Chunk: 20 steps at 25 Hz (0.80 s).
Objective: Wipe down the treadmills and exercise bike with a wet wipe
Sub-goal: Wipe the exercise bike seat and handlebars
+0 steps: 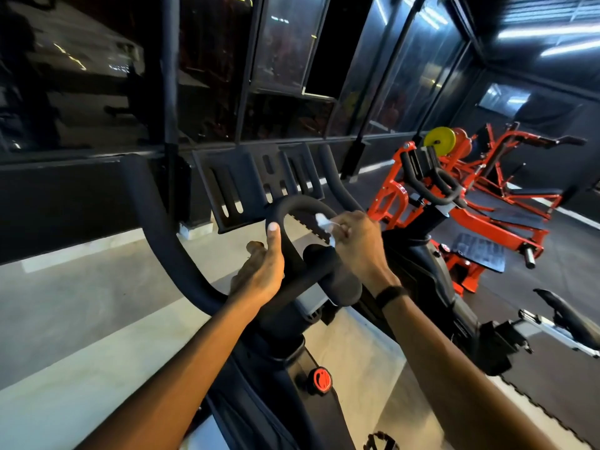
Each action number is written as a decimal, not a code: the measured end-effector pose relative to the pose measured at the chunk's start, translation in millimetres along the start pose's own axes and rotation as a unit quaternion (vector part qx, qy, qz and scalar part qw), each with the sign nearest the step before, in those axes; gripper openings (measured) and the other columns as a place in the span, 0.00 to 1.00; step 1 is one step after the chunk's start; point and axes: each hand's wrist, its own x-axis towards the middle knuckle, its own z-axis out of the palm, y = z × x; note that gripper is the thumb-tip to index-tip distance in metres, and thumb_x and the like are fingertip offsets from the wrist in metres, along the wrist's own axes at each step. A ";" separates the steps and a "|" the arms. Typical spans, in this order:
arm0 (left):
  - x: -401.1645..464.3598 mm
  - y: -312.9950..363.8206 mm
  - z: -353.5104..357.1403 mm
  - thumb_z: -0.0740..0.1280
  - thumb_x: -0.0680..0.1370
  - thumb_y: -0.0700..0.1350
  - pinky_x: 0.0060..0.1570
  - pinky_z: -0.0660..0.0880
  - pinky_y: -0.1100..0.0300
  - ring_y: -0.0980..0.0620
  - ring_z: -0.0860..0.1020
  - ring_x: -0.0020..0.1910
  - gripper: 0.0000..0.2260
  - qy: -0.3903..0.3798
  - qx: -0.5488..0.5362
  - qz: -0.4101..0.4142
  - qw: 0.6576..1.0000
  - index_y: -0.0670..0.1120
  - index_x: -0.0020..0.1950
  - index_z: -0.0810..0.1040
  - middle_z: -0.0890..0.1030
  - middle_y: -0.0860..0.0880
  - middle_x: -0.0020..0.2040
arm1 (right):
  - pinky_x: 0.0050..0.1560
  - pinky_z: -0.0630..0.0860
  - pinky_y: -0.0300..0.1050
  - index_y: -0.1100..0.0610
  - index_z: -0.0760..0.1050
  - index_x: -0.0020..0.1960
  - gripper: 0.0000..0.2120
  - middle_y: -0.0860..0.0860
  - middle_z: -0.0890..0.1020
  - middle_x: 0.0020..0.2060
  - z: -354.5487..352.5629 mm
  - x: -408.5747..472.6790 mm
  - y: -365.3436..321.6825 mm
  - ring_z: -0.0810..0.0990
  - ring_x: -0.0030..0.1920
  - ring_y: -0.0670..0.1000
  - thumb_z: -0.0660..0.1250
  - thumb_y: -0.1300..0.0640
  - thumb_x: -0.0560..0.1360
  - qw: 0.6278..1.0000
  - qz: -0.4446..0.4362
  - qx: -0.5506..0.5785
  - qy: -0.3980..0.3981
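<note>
A black exercise bike stands right in front of me, its padded handlebars (168,235) curving up on the left and forming a small centre loop (300,203). My left hand (264,267) grips the left side of that loop, thumb lying along the bar. My right hand (355,241) pinches a small white wet wipe (323,220) and holds it against the right side of the loop. A black tablet holder (246,183) rises behind the loop. A red resistance knob (322,380) sits lower on the frame.
A second black bike (431,186) stands to the right. Behind it is an orange weight machine (493,203) with a yellow plate (440,141). Dark glass panels (285,60) close off the front. Another machine's black part (565,316) juts in at the right edge.
</note>
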 end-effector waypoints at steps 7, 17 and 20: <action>-4.3 -3.2 -4.7 0.38 0.77 0.71 0.54 0.70 0.49 0.43 0.75 0.55 0.39 0.079 -0.078 0.002 0.994 0.47 0.76 0.59 0.79 0.42 0.61 | 0.64 0.72 0.56 0.62 0.73 0.64 0.16 0.60 0.77 0.61 25.3 28.1 -30.4 0.76 0.63 0.63 0.66 0.61 0.78 0.946 -0.066 -0.267 -0.169; 15.2 -21.6 -74.8 0.56 0.78 0.60 0.63 0.70 0.41 0.41 0.78 0.57 0.24 0.344 0.310 0.321 0.826 0.44 0.64 0.74 0.78 0.42 0.59 | 0.29 0.69 0.33 0.64 0.78 0.52 0.09 0.56 0.80 0.43 -32.3 56.6 49.0 0.80 0.40 0.54 0.68 0.58 0.78 0.987 0.155 -0.046 -0.018; 30.6 -35.0 -90.2 0.56 0.77 0.61 0.73 0.61 0.38 0.41 0.75 0.63 0.27 0.311 0.367 0.339 0.808 0.43 0.66 0.73 0.74 0.42 0.63 | 0.44 0.78 0.47 0.66 0.74 0.60 0.17 0.60 0.79 0.54 -11.1 50.1 53.5 0.80 0.49 0.59 0.72 0.60 0.75 0.980 0.169 -0.058 -0.091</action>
